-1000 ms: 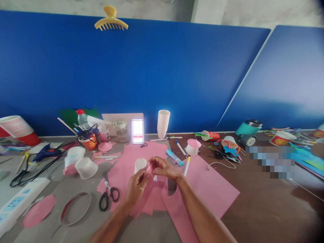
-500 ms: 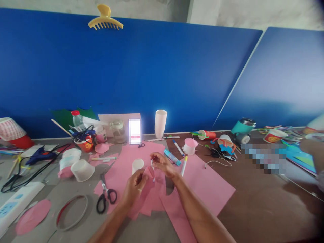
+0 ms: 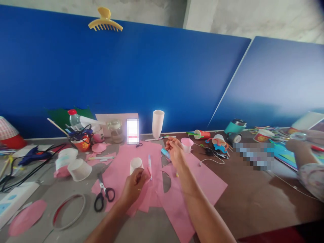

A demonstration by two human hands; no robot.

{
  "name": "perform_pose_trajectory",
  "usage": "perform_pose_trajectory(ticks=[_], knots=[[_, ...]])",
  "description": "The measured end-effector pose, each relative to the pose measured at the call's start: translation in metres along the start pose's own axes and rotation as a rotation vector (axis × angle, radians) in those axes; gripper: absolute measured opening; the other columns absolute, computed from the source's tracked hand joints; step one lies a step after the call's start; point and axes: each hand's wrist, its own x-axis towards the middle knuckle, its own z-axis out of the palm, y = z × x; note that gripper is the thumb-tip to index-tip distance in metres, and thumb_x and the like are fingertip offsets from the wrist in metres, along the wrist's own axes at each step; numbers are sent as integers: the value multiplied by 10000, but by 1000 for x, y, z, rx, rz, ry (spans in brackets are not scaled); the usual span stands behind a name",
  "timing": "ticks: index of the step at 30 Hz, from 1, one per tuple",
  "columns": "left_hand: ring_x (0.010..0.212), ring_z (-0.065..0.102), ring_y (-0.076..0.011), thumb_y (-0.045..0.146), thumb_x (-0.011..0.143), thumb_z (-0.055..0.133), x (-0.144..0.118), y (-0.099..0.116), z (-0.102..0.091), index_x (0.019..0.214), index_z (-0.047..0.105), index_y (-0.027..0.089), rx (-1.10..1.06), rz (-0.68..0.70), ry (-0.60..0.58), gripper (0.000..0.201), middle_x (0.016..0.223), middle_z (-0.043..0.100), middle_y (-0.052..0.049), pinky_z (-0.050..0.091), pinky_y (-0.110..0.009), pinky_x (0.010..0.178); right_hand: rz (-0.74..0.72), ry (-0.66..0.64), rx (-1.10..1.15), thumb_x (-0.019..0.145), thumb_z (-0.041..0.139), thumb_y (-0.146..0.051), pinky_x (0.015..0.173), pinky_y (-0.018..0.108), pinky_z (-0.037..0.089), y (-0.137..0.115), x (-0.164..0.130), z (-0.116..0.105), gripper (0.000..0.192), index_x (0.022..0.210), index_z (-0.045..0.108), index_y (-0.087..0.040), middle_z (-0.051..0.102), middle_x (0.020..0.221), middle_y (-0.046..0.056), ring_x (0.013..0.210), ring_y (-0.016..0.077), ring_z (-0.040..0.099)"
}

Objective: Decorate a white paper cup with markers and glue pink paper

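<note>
Here the left hand [image 3: 134, 184] pinches a small pink paper piece [image 3: 149, 171] over the pink sheets [image 3: 202, 184], a pen [image 3: 150, 162] at its 1 o'clock. The right hand [image 3: 176, 152], loosely curled and empty, reaches at 12 o'clock toward the glue stick [image 3: 165, 153]. Cut curves show; gluing looks undone.

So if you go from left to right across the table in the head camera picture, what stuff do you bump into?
Pink paper circle → ring → scissors → left hand, pinching pink paper → right hand → small pink-topped cup → tipped red cup → teal mug → another person's hand.
</note>
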Motion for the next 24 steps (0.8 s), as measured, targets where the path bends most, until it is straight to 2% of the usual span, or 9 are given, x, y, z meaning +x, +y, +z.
perform_pose_trajectory(ticks=[5,9,12,15,19,24], knots=[[660,556,-150,423,882,540,2,-2,-2,891,617,177,11,0,-70,258,726,637,-10,386,-249,596,-9,16,-213,718,667,-436,621,323,478,-10,16,-17,326,936,630,-197,625,734,4,582,127,540],[614,537,-146,420,875,550,3,-4,-1,882,611,179,17,6,-74,249,665,598,12,368,-244,566,-27,46,-493,696,655,-421,648,359,450,0,13,-39,254,805,625,-194,565,659,-3,605,163,517],[660,587,-169,431,868,558,2,-3,-1,880,619,177,-4,19,-96,261,712,641,-14,411,-257,600,-69,34,-692,655,701,-325,780,412,431,15,2,-47,163,740,622,-211,579,711,20,762,222,543],[703,616,-188,442,863,568,2,-2,-1,879,628,175,-35,46,-99,274,764,672,-42,446,-274,638,-113,3,-830,623,733,-194,878,437,373,27,-9,-47,162,739,624,-220,599,804,59,969,293,524],[706,607,-183,447,871,562,3,-4,-2,870,624,173,-58,56,-77,282,779,663,-43,457,-280,658,-136,-31,-908,617,733,-101,898,461,326,37,-17,-45,198,664,584,-224,589,819,93,1081,357,477],[769,625,-199,440,874,566,3,-5,-2,955,624,169,-103,6,-88,289,829,675,-56,473,-302,714,-126,-41,-848,675,712,-177,881,457,344,43,-16,-51,121,700,606,-230,586,823,95,1045,341,479]])
